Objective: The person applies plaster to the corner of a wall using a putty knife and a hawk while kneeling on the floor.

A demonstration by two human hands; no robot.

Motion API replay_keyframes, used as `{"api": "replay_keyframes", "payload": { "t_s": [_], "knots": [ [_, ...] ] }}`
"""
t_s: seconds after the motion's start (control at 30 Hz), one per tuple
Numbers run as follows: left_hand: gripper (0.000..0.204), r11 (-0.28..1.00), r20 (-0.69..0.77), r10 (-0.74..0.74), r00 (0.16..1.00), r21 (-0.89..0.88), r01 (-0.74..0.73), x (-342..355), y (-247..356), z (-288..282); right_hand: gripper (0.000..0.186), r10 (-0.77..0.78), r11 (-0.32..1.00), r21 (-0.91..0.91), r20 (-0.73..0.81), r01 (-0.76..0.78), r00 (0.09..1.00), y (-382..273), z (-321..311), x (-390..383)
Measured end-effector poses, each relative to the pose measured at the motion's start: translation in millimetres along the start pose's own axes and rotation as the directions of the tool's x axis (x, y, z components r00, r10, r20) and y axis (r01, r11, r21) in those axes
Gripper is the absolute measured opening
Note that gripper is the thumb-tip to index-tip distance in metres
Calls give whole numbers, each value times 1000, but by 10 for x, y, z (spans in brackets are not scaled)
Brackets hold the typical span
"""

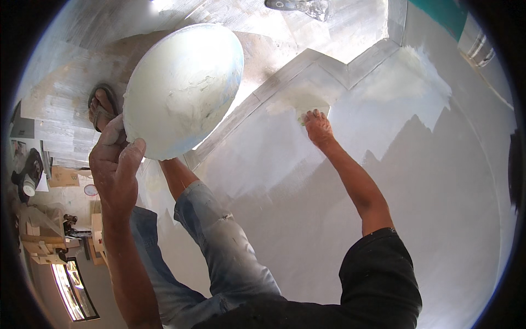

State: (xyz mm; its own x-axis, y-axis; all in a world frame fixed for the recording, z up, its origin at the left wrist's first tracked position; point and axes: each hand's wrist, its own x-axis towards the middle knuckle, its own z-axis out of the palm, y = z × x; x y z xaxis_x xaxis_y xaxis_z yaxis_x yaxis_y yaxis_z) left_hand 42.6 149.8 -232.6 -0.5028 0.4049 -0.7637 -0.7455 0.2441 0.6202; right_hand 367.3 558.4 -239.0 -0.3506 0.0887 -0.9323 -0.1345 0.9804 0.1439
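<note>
My left hand (pixel 118 164) grips the near rim of a wide, round, shallow bowl (pixel 181 93), thumb over the edge. Pale whitish paste coats the bowl's face and is rough and ridged towards its right side. Further right, my right hand (pixel 319 127) is closed round a flat, pale spreader (pixel 323 106), pressed against the wall low down near the baseboard. The tool's blade is partly hidden by my fingers and blends with the paste. Around it, whitish smears (pixel 378 104) cover the lower wall, ending in a jagged edge against bare grey.
A grey baseboard (pixel 249 107) steps round a corner between wall and plank floor (pixel 71 60). My sandalled foot (pixel 103 107) stands beyond the bowl. Boxes and wooden furniture (pixel 44 244) line the far left, near a bright window (pixel 74 288). A dark object (pixel 301 6) lies at the top.
</note>
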Motion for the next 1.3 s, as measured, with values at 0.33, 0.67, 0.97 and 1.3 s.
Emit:
{"api": "replay_keyframes", "payload": {
  "t_s": [0.33, 0.67, 0.97, 1.3],
  "knots": [
    [43, 999, 34, 37, 999, 20, -38, 38, 16, 74, 30, 68, 997, 48, -5, -67, 998, -87, 251, 91],
    [43, 998, 25, 33, 999, 47, -34, 18, 70, 122, 23, 376, 927, 12, -10, -376, 927, 727, -688, 13],
    [42, 997, 35, 63, 997, 38, -64, 27, 31, 110, 27, 167, 985, -40, 46, -165, 985, -86, 177, 204],
    [42, 999, 40, 46, 998, 21, -47, 25, 52, 103, 19, 394, 918, 15, -161, -397, 905, 779, -514, 205]
  ]
}}
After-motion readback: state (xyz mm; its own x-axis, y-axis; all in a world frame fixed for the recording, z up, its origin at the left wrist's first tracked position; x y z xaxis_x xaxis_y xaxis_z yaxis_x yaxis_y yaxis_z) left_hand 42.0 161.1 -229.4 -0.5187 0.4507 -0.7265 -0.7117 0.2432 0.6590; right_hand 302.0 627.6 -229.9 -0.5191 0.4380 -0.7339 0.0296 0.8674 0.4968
